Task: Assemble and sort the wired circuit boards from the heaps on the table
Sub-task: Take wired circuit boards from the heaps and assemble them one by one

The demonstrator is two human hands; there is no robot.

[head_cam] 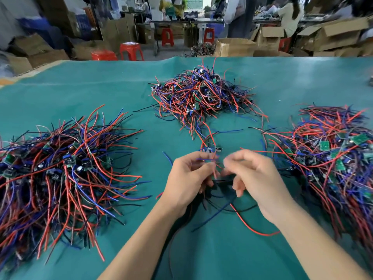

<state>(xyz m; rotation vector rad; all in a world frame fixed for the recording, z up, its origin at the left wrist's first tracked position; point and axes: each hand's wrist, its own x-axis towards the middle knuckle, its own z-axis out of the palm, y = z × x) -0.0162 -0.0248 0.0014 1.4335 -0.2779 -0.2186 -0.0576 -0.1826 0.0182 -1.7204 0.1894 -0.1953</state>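
1. Both hands are working over the green tabletop (222, 249): the left hand (187, 182) is pinching red and blue wires (210, 158), and the blurred right hand (256, 178) is curling its fingers near them; its hold I cannot tell.
2. Judging: pinching close to the small board (212, 148) lying just beyond the fingertips is keeping leads from tangling.
3. Counting: 3 heaps, namely the left heap (64, 168), the far heap (201, 96) and the right heap (331, 154); 2 hands.

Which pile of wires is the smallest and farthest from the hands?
The middle pile, at the back of the green table. The left pile and the right pile are bigger and lie beside the hands.
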